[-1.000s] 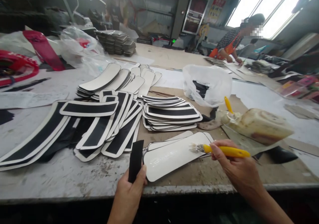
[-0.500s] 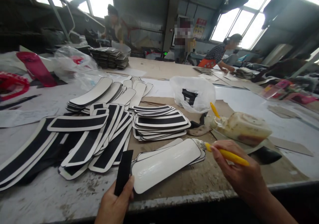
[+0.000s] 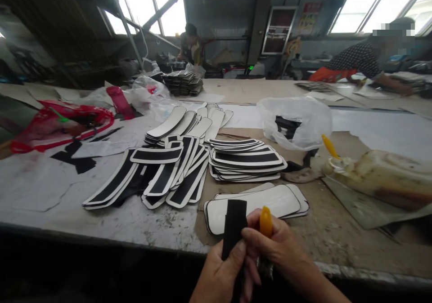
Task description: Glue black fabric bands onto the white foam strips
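Observation:
My left hand (image 3: 219,271) is closed on a black strip (image 3: 235,222), held upright over the near table edge. Beside it my right hand (image 3: 281,244) grips a yellow-handled brush (image 3: 266,223); the handle points up and the bristle end hangs below, partly hidden by fingers. My right thumb and fingertips also meet the strip's right edge. Just behind both hands lies a small stack of glossy white curved panels (image 3: 266,199). Farther back sits a pile of white panels with black strips on them (image 3: 248,159), and another such pile (image 3: 175,172) spreads to the left.
A stained plastic container (image 3: 388,172) lies on the right, with another yellow handle (image 3: 330,146) at its mouth. A clear plastic bag (image 3: 307,127) with black pieces stands behind. Plain white panels (image 3: 168,123) and a red bag (image 3: 64,127) are left. Two people work farther off.
My right hand has moved left from the panel's far end to the strip, turning the brush bristles down. My left hand has drawn the strip nearer. The view has swung left.

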Motion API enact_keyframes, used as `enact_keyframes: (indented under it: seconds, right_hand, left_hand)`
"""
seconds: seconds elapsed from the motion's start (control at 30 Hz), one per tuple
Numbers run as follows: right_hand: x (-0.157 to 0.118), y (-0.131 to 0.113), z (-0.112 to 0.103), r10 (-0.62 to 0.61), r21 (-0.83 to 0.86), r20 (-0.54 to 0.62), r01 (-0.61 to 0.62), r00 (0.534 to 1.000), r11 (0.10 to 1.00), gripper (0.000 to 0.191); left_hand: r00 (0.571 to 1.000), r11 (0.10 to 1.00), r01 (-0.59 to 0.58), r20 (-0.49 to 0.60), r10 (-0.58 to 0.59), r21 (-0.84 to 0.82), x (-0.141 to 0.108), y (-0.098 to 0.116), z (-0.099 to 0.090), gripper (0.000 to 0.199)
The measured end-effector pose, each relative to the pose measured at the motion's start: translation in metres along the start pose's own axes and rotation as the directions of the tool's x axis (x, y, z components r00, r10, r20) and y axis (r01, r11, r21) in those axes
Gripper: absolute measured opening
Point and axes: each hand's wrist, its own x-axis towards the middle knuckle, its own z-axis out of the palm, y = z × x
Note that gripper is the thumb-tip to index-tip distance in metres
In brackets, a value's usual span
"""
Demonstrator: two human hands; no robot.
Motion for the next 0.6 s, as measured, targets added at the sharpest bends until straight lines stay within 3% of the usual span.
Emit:
enact_keyframes:
  seconds: [0.1, 0.27, 0.43, 0.53, 0.6]
  right_hand:
    - [-0.002, 0.002, 0.001, 0.074, 0.121, 0.037, -0.078, 0.997, 0.990, 0.037]
    - [-0.008, 0.005, -0.004, -0.061, -0.010, -0.063, 0.060, 0.996, 0.998, 0.031]
    - [-0.013, 0.009, -0.005, 0.052, 0.086, 0.008, -0.052, 0.999, 0.995, 0.035]
    - [-0.014, 0.005, -0.016, 0.009, -0.052, -0.213, -0.020, 0.977, 0.998, 0.034]
    - [-0.016, 0.005, -0.021, -0.003, -0.113, -0.282, -0.030, 0.959, 0.993, 0.035]
  left_hand:
    - [0.999, 0.999, -0.047, -0.024, 0.047, -0.002, 0.000, -0.007, 0.004, 0.042]
    - [0.990, 0.993, -0.100, -0.107, 0.093, -0.066, 0.002, -0.014, 0.006, 0.044]
    - [0.978, 0.988, -0.133, -0.170, 0.119, -0.076, 0.002, -0.020, 0.009, 0.043]
    - [0.969, 0.990, -0.136, -0.210, 0.128, -0.026, 0.000, -0.030, 0.010, 0.043]
    - [0.966, 0.990, -0.139, -0.217, 0.139, 0.012, -0.001, -0.037, 0.010, 0.045]
